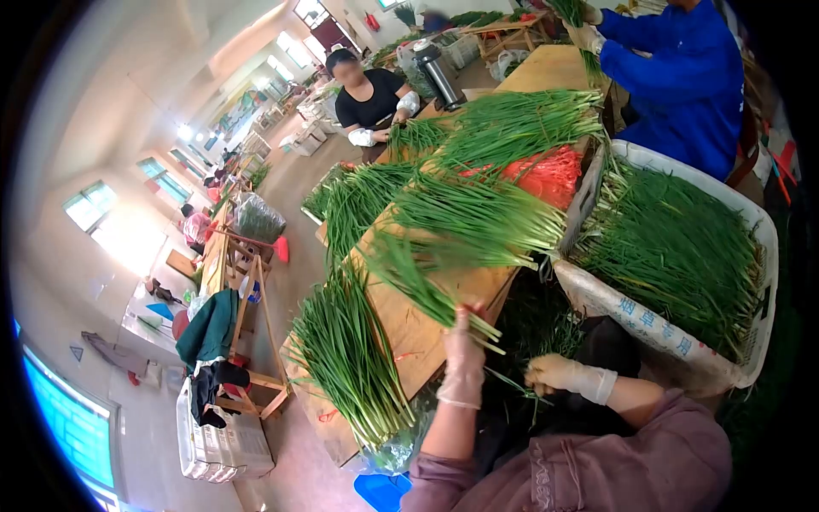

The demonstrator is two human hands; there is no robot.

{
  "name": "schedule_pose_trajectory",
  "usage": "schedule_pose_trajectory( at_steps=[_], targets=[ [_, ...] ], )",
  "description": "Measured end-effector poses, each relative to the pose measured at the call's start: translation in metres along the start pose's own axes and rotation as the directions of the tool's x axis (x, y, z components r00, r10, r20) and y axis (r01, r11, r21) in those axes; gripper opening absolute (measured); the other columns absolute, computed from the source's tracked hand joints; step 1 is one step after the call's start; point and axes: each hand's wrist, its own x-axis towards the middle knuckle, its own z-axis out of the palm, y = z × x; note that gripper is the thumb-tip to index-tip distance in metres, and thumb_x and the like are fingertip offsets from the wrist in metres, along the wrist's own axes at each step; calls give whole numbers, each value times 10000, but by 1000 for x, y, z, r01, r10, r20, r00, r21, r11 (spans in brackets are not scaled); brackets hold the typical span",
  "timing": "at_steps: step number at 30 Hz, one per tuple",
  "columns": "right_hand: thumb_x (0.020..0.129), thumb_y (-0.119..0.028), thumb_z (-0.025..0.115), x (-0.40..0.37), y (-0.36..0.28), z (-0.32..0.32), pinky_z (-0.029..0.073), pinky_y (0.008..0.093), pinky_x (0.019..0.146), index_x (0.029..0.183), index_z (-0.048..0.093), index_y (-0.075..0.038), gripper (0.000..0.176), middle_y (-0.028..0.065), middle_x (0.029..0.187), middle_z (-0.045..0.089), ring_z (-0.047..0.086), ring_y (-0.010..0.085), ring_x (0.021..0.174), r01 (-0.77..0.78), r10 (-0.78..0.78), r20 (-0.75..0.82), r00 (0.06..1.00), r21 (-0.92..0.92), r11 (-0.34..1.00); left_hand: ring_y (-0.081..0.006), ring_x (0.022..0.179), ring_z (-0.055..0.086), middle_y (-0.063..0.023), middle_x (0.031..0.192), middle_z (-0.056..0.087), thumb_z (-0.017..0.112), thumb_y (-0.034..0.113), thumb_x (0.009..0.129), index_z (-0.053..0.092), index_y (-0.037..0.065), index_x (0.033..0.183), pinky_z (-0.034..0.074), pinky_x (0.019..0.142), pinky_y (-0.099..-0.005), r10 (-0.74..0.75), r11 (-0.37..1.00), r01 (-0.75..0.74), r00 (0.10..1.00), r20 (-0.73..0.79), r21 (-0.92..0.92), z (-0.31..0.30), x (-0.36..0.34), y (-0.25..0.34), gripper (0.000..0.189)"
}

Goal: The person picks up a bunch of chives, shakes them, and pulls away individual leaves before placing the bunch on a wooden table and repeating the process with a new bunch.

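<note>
My left hand (462, 348), in a thin translucent glove, grips a small bunch of garlic chives (418, 286) by the pale stem end, above the table's near edge. The leaves point away from me and are slightly blurred. To its right and lower, my gloved right hand (559, 375) is closed around a few thin chive blades (520, 388) over my lap. A thick pile of chives (345, 350) lies left of my left hand, with stems toward me. Another pile (478, 218) is spread farther up the table.
The wooden table (401, 320) runs away from me. At right stands a white crate (674, 328) full of chives, beside a red plastic bag (550, 175). Trimmings (542, 320) lie below the edge. Co-workers sit across and at upper right, near a thermos (437, 77).
</note>
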Motion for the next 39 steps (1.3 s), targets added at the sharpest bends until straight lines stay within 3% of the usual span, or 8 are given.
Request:
schedule_pose_trajectory(
  at_steps=[3, 7, 14, 18, 22, 26, 35, 39],
  targets=[
    [776, -278, 558, 7, -11, -47, 455, 408, 647, 805, 574, -71, 210, 133, 754, 584, 568, 311, 723, 135, -521, -367, 771, -705, 696, -203, 743, 525, -32, 773, 527, 541, 280, 843, 515, 72, 879, 458, 705, -347, -35, 999, 40, 990, 134, -35, -3, -1, -1, 213],
    [733, -279, 636, 12, -85, -91, 464, 387, 625, 758, 585, -31, 254, 153, 823, 571, 554, 296, 779, 46, -744, -537, 397, -798, 600, -139, 614, 484, 12, 754, 562, 534, 244, 855, 534, 82, 897, 445, 624, -314, -391, 918, 391, 920, 6, -67, -47, 16, -36, 168],
    [758, -260, 588, 58, -102, -112, 465, 390, 620, 739, 570, -29, 232, 121, 772, 561, 565, 295, 751, -200, -574, -502, 648, -838, 507, -40, 408, 265, 68, 483, 293, 536, 249, 863, 535, 43, 927, 281, 458, -185, -289, 893, 344, 933, 214, -291, -25, -1, -11, 216],
    [773, -212, 579, 13, -92, -65, 430, 386, 616, 731, 583, -37, 180, 114, 736, 572, 537, 305, 686, 433, -712, -548, 439, -565, 702, -78, 508, 358, 13, 721, 550, 580, 257, 833, 551, 81, 1011, 347, 516, -203, -304, 948, 316, 935, -185, 35, -15, -1, -19, 252],
    [794, -252, 579, 14, -59, -11, 430, 364, 593, 769, 579, -44, 210, 96, 694, 555, 544, 282, 666, 495, -759, -567, 319, -584, 644, -89, 561, 460, -16, 779, 582, 609, 162, 814, 575, 72, 989, 407, 500, -235, -309, 950, 312, 944, -117, 1, -35, 16, -39, 200],
    [784, -201, 592, 19, -59, -20, 442, 346, 573, 739, 583, -10, 197, 119, 685, 565, 552, 267, 665, 531, -418, -515, 748, 87, 843, -103, 600, 479, 8, 757, 564, 618, 106, 796, 583, 64, 950, 413, 531, -237, -266, 951, 291, 942, -206, 103, -24, 3, -39, 163],
    [750, -112, 585, 34, -56, -5, 407, 422, 549, 671, 441, -33, 182, 131, 670, 492, 500, 333, 641, 541, -734, -637, 237, -541, 644, -154, 741, 557, -43, 861, 597, 602, 49, 794, 579, 25, 941, 464, 665, -270, -69, 968, 137, 950, -306, 208, -12, -2, -43, 151],
    [771, -153, 568, 19, -21, 2, 406, 425, 535, 680, 434, -37, 200, 137, 658, 486, 503, 338, 627, 452, -707, -554, 440, -543, 708, -176, 728, 540, -29, 842, 572, 623, 78, 784, 566, 64, 921, 464, 648, -324, -56, 945, 158, 940, -337, 286, -23, 12, -32, 149]
  ],
)
